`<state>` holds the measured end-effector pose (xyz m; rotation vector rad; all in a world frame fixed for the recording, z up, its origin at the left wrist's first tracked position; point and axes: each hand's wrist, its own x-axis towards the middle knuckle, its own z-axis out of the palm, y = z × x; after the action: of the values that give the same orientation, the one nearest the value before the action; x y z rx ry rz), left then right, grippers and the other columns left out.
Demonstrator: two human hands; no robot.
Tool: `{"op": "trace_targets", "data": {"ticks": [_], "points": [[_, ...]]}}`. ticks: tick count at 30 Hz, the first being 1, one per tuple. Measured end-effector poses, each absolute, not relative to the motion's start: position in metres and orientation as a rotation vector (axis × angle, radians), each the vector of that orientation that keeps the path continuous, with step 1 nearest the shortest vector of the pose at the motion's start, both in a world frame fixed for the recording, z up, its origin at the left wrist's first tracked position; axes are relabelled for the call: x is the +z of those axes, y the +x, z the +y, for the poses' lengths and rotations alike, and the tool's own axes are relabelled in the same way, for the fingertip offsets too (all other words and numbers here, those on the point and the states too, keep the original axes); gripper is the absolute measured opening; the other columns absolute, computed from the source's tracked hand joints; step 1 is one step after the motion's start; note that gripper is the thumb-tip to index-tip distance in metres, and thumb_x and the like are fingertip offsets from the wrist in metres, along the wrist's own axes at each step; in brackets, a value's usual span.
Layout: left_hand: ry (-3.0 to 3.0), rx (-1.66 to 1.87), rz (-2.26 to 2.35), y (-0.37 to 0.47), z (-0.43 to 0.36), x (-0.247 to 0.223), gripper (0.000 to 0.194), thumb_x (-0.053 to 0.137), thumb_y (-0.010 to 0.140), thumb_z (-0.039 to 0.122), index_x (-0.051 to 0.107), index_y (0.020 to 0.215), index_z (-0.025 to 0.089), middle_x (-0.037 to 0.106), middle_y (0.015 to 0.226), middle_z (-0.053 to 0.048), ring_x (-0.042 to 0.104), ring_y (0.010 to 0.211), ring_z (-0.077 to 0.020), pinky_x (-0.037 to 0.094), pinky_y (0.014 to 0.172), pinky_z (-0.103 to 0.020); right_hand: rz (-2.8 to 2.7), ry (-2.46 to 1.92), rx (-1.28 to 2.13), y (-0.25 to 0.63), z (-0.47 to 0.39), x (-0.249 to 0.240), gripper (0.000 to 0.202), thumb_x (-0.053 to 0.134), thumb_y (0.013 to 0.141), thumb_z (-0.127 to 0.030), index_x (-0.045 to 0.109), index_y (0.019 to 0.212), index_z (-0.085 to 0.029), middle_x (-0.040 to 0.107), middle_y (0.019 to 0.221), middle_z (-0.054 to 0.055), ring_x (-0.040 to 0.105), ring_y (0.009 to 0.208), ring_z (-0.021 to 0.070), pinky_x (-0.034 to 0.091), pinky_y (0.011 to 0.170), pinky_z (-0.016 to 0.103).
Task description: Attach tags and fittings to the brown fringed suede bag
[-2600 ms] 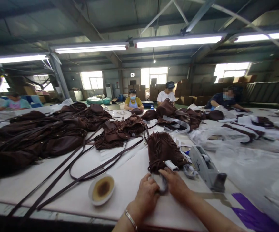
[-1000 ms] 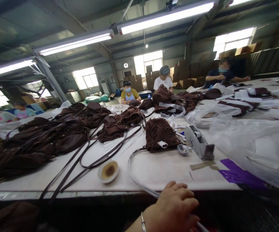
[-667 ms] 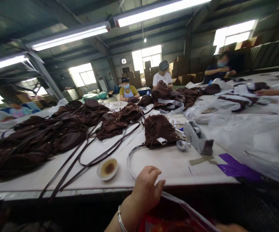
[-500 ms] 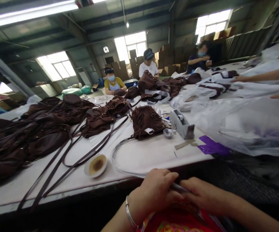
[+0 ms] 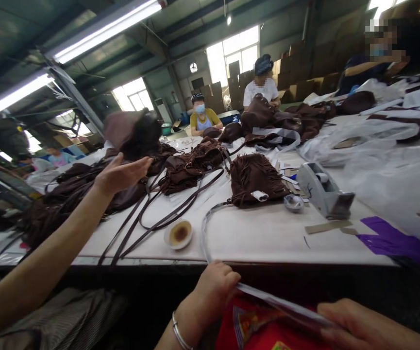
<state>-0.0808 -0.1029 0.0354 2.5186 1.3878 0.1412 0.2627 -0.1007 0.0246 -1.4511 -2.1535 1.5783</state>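
Observation:
My left hand [image 5: 211, 288], a silver bangle on its wrist, is closed round a bag strap [image 5: 280, 305] covered in clear, whitish plastic wrap. Farther along the same strap, my right hand [image 5: 359, 322] pinches it near the lower right, so the stretch between my hands runs taut above red cloth. Beyond my left hand the wrapped strap curves over the table edge up to a dark brown fringed bag [image 5: 255, 180]. This bag lies flat on the table, with a small white wrapped piece on its front.
A small bowl [image 5: 178, 235] with brown residue sits near the table edge. A grey tape dispenser [image 5: 324, 190], purple plastic [image 5: 395, 240] and clear bags [image 5: 406, 180] lie to the right. At left, a co-worker's hand [image 5: 122, 175] reaches toward a blurred brown bag [image 5: 133, 132] above the pile.
My hands have moved apart along the strap, the right one going right. The view has turned left. A co-worker's arm now reaches in from the left, and a brown bag is in the air there.

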Motion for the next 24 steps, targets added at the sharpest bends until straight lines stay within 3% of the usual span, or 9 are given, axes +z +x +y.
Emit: {"op": "trace_targets", "data": {"ticks": [7, 10, 12, 13, 15, 16, 18, 21, 24], "points": [[2.478, 0.140, 1.568, -0.111, -0.101, 0.036, 0.017, 0.052, 0.092, 0.012, 0.065, 0.089, 0.022, 0.066, 0.084, -0.001, 0.061, 0.085, -0.0170, 0.030, 0.113, -0.046, -2.334, -1.397, 1.693, 0.239, -0.091, 0.057, 0.026, 0.050, 0.092, -0.044, 0.066, 0.078, -0.029, 0.072, 0.087, 0.006, 0.063, 0.079, 0.0234, 0.045, 0.068, 0.031], [2.440, 0.180, 1.559, -0.095, -0.101, 0.054, 0.007, 0.064, 0.089, 0.023, 0.064, 0.096, 0.024, 0.067, 0.094, -0.002, 0.061, 0.093, -0.0203, 0.030, 0.113, -0.051, -2.433, -1.374, 1.526, 0.226, -0.081, 0.072, 0.027, 0.048, 0.093, -0.041, 0.065, 0.079, -0.024, 0.071, 0.084, 0.004, 0.062, 0.074, 0.0206, 0.041, 0.063, 0.028], [2.473, 0.273, 1.464, -0.071, -0.101, 0.064, 0.034, 0.074, 0.083, 0.035, 0.061, 0.113, 0.025, 0.066, 0.108, -0.004, 0.059, 0.103, -0.0238, 0.032, 0.112, -0.050, -2.514, -1.366, 1.383, 0.213, -0.073, 0.081, 0.028, 0.048, 0.093, -0.038, 0.063, 0.077, -0.021, 0.070, 0.080, 0.004, 0.059, 0.069, 0.0181, 0.036, 0.059, 0.027], [2.502, 0.316, 1.399, -0.058, -0.100, 0.065, 0.043, 0.075, 0.082, 0.039, 0.058, 0.118, 0.024, 0.066, 0.110, -0.005, 0.059, 0.104, -0.0241, 0.037, 0.108, -0.047, -2.544, -1.360, 1.315, 0.206, -0.068, 0.084, 0.028, 0.047, 0.093, -0.037, 0.063, 0.076, -0.019, 0.070, 0.078, 0.003, 0.057, 0.067, 0.0169, 0.033, 0.057, 0.026], [2.567, 0.340, 1.277, -0.036, -0.097, 0.063, 0.030, 0.068, 0.087, 0.038, 0.060, 0.110, 0.020, 0.067, 0.100, -0.005, 0.061, 0.090, -0.0210, 0.048, 0.089, -0.035, -2.574, -1.324, 1.252, 0.195, -0.060, 0.087, 0.029, 0.047, 0.092, -0.036, 0.062, 0.075, -0.018, 0.068, 0.074, 0.002, 0.054, 0.064, 0.0148, 0.031, 0.056, 0.025], [2.592, 0.327, 1.227, -0.029, -0.095, 0.060, 0.018, 0.063, 0.090, 0.036, 0.061, 0.098, 0.019, 0.067, 0.090, -0.004, 0.059, 0.079, -0.0184, 0.048, 0.076, -0.029, -2.576, -1.294, 1.284, 0.193, -0.057, 0.085, 0.027, 0.050, 0.090, -0.035, 0.063, 0.075, -0.017, 0.067, 0.072, 0.001, 0.053, 0.062, 0.0138, 0.030, 0.055, 0.025], [2.597, 0.319, 1.190, -0.028, -0.091, 0.052, 0.020, 0.055, 0.094, 0.030, 0.058, 0.078, 0.019, 0.063, 0.074, -0.002, 0.052, 0.062, -0.0142, 0.039, 0.058, -0.024, -2.538, -1.242, 1.482, 0.197, -0.051, 0.078, 0.016, 0.059, 0.081, -0.032, 0.065, 0.079, -0.017, 0.065, 0.071, -0.002, 0.052, 0.061, 0.0123, 0.032, 0.054, 0.022], [2.483, 0.424, 1.247, -0.055, -0.087, 0.042, 0.024, 0.050, 0.096, 0.028, 0.056, 0.075, 0.019, 0.061, 0.072, -0.001, 0.051, 0.061, -0.0122, 0.033, 0.055, -0.023, -2.447, -1.277, 1.774, 0.224, -0.048, 0.062, 0.020, 0.068, 0.067, -0.026, 0.068, 0.084, -0.017, 0.064, 0.073, -0.004, 0.054, 0.063, 0.0120, 0.035, 0.053, 0.020], [2.405, 0.488, 1.355, -0.098, -0.090, 0.035, 0.028, 0.045, 0.100, 0.027, 0.055, 0.076, 0.019, 0.059, 0.070, 0.000, 0.052, 0.062, -0.0122, 0.035, 0.058, -0.023, -2.423, -1.427, 1.783, 0.265, -0.049, 0.047, 0.020, 0.065, 0.064, -0.022, 0.071, 0.083, -0.015, 0.066, 0.075, -0.002, 0.056, 0.065, 0.0132, 0.036, 0.054, 0.020]]}}
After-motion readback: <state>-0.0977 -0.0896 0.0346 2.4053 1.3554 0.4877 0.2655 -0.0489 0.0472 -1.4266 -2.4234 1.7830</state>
